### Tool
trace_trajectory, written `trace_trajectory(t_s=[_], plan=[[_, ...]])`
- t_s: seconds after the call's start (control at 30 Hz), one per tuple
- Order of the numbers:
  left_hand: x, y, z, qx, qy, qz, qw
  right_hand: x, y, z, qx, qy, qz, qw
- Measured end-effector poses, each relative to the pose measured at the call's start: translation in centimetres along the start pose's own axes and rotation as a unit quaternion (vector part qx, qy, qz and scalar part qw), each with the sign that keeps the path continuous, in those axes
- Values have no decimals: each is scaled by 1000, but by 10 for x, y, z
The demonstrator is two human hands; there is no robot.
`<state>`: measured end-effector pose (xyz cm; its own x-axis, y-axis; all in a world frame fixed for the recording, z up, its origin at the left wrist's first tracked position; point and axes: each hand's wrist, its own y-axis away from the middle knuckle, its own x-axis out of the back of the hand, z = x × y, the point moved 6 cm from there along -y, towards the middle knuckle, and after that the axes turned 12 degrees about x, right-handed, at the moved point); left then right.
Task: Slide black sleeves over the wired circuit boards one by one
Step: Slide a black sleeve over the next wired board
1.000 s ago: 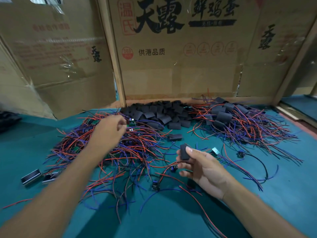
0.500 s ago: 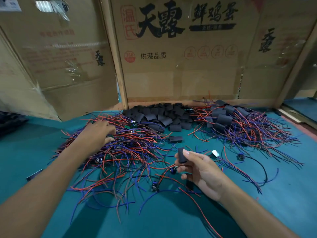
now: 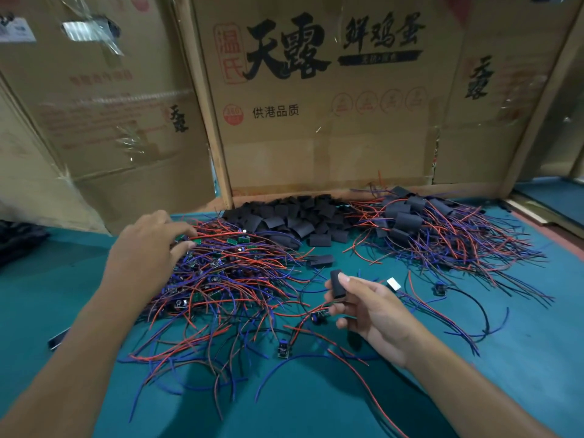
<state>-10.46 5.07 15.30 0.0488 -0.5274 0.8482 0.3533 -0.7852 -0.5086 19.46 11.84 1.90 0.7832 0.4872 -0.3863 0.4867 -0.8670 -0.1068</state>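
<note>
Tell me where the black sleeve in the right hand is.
Head view, right of centre: the black sleeve stands upright, pinched by the right hand, just below a loose sleeve on the table.

A teal table (image 3: 316,406) carries a tangle of wired boards (image 3: 227,279) at 10 o'clock, a heap of black sleeves (image 3: 290,216) at 12, sleeved boards (image 3: 442,235) at 2, stray wires (image 3: 474,314) at 3.

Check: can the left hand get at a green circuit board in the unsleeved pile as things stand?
Probably yes. The left hand is over the pile of unsleeved wired boards, fingertips right at a green circuit board on top. Only loose red and blue wires cross nearby; nothing covers it.
</note>
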Motion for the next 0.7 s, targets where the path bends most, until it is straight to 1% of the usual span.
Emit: trace_trajectory(t_s=[0.1,0.13,0.17,0.2,0.23,0.27,0.37,0.4,0.43,0.53,0.57,0.7], plan=[[13,15,3,36,93,46,994,1,-1,2,-1,-1,-4,1000],[17,19,5,51,137,59,987,1,-1,3,-2,-3,-4,1000],[18,23,8,67,206,57,975,1,-1,4,-4,-4,-4,1000],[17,26,12,79,299,40,950,2,-1,5,-5,-4,-4,1000],[15,28,18,88,390,16,917,3,-2,5,-5,-3,-4,1000],[13,30,25,89,452,-5,887,4,-2,5,-5,-2,-4,1000],[6,35,47,61,542,-54,837,5,-2,6,-6,-1,-2,1000],[1,37,53,58,574,-71,814,5,-2,6,-5,-1,-2,1000],[-6,39,58,64,612,-87,783,5,-2,5,-3,1,-1,1000],[-30,50,72,113,717,-133,675,4,-2,4,2,14,3,1000],[-39,54,75,132,732,-136,655,4,-1,3,5,23,8,1000],[-64,66,75,191,752,-115,620,3,-2,3,17,56,35,998]])
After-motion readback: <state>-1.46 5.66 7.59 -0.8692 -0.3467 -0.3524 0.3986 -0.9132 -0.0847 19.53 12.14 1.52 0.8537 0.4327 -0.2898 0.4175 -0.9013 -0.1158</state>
